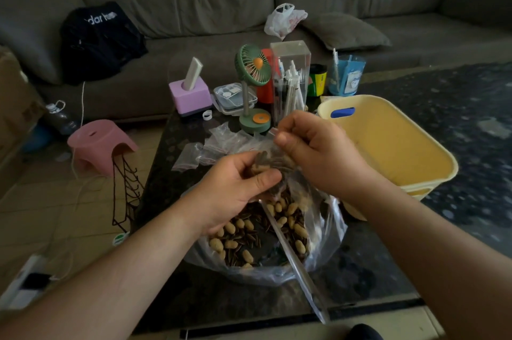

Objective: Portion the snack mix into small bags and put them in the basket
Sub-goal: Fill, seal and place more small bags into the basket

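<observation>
The snack mix is a blend of pale tan peanuts in their shells and dark, striped sunflower seeds, heaped loosely inside a large clear plastic bag that sits open on the dark, speckled table right in front of the person. The big bag's film is crinkled and glossy, and one stiff edge of it runs diagonally toward the near edge of the table.

Above the open bag, the left hand is curled around a pinch of the mix, with a few peanuts and seeds showing between thumb and fingers. The right hand pinches the top edge of a small clear bag, holding it up just beside the left hand's fingertips; the small bag is blurred, so how much it already holds is hard to say, though some seeds seem to show through it.

More empty small bags with reddish zip strips lie flat on the table just beyond the hands. The pale yellow basket, with a handle slot in its far wall, stands to the right of the big bag, close to the right forearm.
</observation>
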### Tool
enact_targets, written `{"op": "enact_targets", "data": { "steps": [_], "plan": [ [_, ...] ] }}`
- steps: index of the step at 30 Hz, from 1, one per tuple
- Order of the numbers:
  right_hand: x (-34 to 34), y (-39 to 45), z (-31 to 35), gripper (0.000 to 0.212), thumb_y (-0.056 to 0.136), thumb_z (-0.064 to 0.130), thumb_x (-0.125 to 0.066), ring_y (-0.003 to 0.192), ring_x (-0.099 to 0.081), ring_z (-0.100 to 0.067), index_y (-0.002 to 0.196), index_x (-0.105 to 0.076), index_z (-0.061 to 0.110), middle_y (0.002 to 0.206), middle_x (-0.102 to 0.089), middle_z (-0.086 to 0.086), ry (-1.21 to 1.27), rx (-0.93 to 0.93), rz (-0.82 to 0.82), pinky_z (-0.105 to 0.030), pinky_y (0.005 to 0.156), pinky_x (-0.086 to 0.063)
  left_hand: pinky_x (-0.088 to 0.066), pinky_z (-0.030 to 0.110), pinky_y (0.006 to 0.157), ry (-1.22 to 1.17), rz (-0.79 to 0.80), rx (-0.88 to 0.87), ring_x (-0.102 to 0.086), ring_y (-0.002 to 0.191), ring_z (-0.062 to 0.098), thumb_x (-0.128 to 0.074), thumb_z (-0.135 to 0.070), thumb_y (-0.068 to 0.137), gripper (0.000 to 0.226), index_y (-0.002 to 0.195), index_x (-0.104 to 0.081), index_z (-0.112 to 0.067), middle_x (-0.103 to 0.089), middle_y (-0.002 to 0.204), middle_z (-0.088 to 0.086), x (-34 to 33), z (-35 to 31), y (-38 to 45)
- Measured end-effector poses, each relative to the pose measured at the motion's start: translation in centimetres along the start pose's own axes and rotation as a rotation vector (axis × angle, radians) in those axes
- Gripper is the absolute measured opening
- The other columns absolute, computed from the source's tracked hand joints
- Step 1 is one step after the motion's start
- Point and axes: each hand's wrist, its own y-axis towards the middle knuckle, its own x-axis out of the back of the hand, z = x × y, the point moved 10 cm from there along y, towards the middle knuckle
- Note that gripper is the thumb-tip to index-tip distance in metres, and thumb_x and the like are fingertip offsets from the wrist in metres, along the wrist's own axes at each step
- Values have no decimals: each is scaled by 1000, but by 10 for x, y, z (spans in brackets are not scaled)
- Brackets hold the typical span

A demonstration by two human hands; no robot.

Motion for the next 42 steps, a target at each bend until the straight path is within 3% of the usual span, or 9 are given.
{"op": "enact_targets", "data": {
  "steps": [4,8,11,13,18,27,31,38,42],
  "plan": [
    [30,5,-13,29,95,57,-60,75,-65,-11,110,-67,33,86,-68,1,184,-148,0,-30,64,-55,-66,39,79,-30,-101,-83,-77,99,26,-71,-14,80,44,123,-67,-12,-80,110,10,-8,-29,20],
    [75,8,-32,12,102,34,-65,65,-62,2,98,-75,29,85,-72,6,205,-223,-98,-14,56,-48,-65,38,85,36,-117,-152,-76,108,27,-70,-27,82,44,122,-63,-11,-78,116,11,-35,-51,48],
    [132,6,-52,12,100,30,-69,59,-59,-2,91,-76,29,78,-71,7,170,-251,-312,-20,53,-47,-64,38,83,161,-148,-28,-75,104,27,-51,-59,95,56,128,-61,-15,-70,123,16,-48,-46,80],
    [161,-1,-66,11,100,30,-69,64,-60,-1,91,-75,31,83,-71,9,78,-295,-395,-20,55,-48,-64,36,74,240,-219,134,-74,94,27,-50,-57,105,50,132,-57,-16,-66,120,16,-50,-29,100],
    [159,-7,-103,9,101,32,-65,86,-57,-5,108,-70,30,103,-59,10,-343,-439,-217,-20,69,-46,-64,35,66,317,-122,380,-78,86,26,-69,-30,103,27,119,-63,-9,-76,106,18,-77,21,127],
    [118,-15,-141,21,105,25,-57,90,-64,-18,124,-67,23,99,-64,1,-664,-651,201,-42,91,-60,-61,33,56,445,-81,23,-70,56,18,-67,-3,99,18,90,-54,-9,-58,70,7,-106,-3,101],
    [117,-17,-138,44,104,16,-56,103,-64,-23,146,-48,24,118,-63,-4,-683,-665,192,-48,97,-58,-63,39,61,473,-83,-41,-70,59,20,-68,-5,99,17,91,-57,-13,-56,69,2,-110,-5,87],
    [102,-23,-146,24,106,26,-52,87,-65,-18,126,-65,23,100,-65,-1,-655,-714,285,-40,91,-60,-63,38,60,505,-109,-18,-70,60,18,-66,-10,100,13,93,-54,-9,-59,70,3,-109,-5,97],
    [112,-6,-104,24,108,26,-51,86,-64,-13,126,-67,27,104,-67,2,-611,-523,68,-30,78,-58,-44,33,56,660,-177,27,-56,58,16,-67,-26,99,23,83,-55,-16,-58,66,1,-93,-5,118]
  ]
}}
